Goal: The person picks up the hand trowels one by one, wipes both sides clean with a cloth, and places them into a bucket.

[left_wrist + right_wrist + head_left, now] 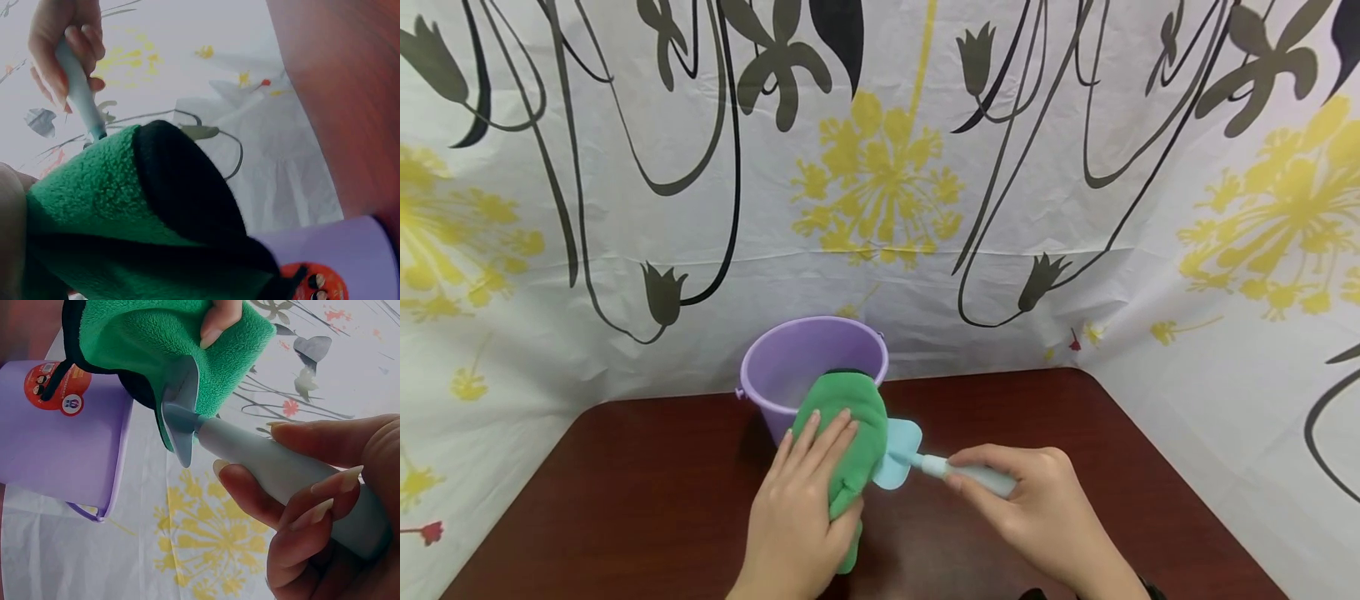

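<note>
A folded green towel [871,429] with a black edge is held up by my left hand [801,504], fingers laid along one face and thumb on the other. My right hand [1037,500] grips the pale handle of a small light-blue toy shovel [904,435] between thumb and fingers. The shovel's blade [181,400] lies against the towel's fluffy side in the right wrist view. In the left wrist view the towel [94,187] hides the blade, leaving the handle [80,90] in sight. Behind the towel stands a purple bucket [775,417], its front partly covered.
The bucket is upright on a dark red-brown table [647,492], near its back edge. A white curtain [880,308] with yellow and grey flower prints hangs behind and along the sides. A round red sticker [50,378] marks the bucket's wall.
</note>
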Available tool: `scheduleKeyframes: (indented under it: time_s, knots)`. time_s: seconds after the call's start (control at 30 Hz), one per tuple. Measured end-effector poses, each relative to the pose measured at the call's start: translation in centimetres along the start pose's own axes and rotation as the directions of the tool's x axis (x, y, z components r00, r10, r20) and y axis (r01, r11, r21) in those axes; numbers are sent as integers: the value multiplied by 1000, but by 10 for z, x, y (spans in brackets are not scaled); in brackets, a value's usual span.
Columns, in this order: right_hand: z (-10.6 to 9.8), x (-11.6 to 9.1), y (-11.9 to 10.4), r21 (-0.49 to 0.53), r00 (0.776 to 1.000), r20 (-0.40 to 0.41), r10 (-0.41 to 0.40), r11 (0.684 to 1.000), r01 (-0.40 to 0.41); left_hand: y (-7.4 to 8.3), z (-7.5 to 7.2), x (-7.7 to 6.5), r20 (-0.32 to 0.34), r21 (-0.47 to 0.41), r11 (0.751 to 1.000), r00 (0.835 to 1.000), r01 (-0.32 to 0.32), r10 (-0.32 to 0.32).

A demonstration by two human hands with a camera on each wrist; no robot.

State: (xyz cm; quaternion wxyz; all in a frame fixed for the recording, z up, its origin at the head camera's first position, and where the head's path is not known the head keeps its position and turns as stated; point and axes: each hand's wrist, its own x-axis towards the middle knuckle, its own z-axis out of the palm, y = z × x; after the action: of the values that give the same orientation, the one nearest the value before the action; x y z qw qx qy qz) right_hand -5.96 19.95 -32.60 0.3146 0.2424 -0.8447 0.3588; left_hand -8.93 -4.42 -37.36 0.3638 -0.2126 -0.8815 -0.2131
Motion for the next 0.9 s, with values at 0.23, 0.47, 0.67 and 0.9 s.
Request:
scheduleKeyframes:
  time_s: [0.23, 0.47, 0.67, 0.9]
  knots:
    - [1, -1, 3, 26, 1000, 10, 4, 1000, -4, -8, -12, 4, 30, -105, 970, 976, 220, -218]
    - [3, -2, 3, 35, 999, -31, -31, 999, 32, -17, -31, 12, 318, -420, 709, 824, 566, -469]
    - [4, -2, 2, 64, 999, -36, -35, 997, 38, -26, -31, 16, 439, -764, 370, 846, 528, -301]
    - [6, -2, -2, 98, 1000, -20, -5, 995, 7, -30, -28, 11, 592, -806, -131, 791, 578, -153]
